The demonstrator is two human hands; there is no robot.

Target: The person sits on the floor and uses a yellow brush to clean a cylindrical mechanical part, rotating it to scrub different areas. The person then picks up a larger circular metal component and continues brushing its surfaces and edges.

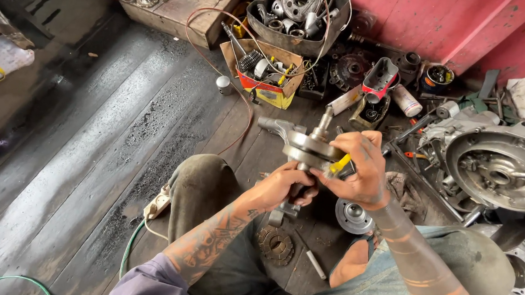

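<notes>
Held part: I see a grey steel crankshaft with round flywheel webs (312, 147), raised above my lap; shaft axis near upright, tilted slightly right.
Left hand (284, 188): closed round the lower shaft stub, below the webs.
Right hand (364, 172): clamped on the web rim; gripping a yellow-handled tool (338, 165), probably a screwdriver.
Look: dull, oily metal; connecting rod (274, 126) jutting left.

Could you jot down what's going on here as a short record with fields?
Place: wooden floor of a workshop, person seated
Left hand: grips the lower shaft of a metal crankshaft
Right hand: on the crankshaft's disc, holding a yellow-handled tool
Nearby: engine casing, gear, cardboard box of parts
</notes>
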